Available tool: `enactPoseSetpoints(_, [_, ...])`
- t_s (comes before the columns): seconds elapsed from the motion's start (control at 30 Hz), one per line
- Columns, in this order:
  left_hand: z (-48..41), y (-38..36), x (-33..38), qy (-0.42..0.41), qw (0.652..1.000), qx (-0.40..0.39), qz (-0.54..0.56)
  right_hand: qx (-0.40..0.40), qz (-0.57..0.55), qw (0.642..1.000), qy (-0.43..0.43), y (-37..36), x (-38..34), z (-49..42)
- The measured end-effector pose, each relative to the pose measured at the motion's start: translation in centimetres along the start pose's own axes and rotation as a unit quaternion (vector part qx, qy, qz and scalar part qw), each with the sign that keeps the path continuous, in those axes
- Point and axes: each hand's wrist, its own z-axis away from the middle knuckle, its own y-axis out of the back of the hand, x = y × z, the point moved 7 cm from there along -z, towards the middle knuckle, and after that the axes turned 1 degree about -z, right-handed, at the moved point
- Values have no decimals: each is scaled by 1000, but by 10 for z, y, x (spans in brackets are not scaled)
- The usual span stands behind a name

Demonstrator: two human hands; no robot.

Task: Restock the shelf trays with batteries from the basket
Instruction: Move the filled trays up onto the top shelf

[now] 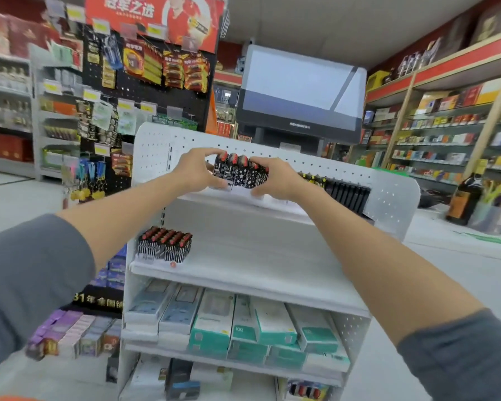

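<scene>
Left hand (198, 169) and right hand (275, 179) pinch a row of black patterned red-capped batteries (239, 170) together, squaring it over the white top shelf tray (272, 202).

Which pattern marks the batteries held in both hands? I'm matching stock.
Black with white star and circuit prints, red tops: batteries, head view.

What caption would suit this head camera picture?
Both hands, left and right, press a row of batteries together over the top shelf.

Bright even light, edges warped, bg blurry
</scene>
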Motion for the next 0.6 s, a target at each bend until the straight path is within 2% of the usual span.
enactPoseSetpoints(0.17, [-48,-22,-25,8,999,-22,-22,-16,2,1000,-17,-19,34,-43])
enactPoseSetpoints(0.33, [-71,-37,-47,58,992,-110,2,-46,33,998,1,-29,57,-61])
enactPoseSetpoints(0.43, [-78,-41,-48,74,988,-134,16,-52,120,991,5,-28,66,-73])
enactPoseSetpoints(0.53, [-81,-50,-45,72,988,-136,19,-24,296,954,53,-24,60,-78])
enactPoseSetpoints(0.6, [-81,-56,-42,67,988,-136,22,-7,322,944,72,-19,55,-76])
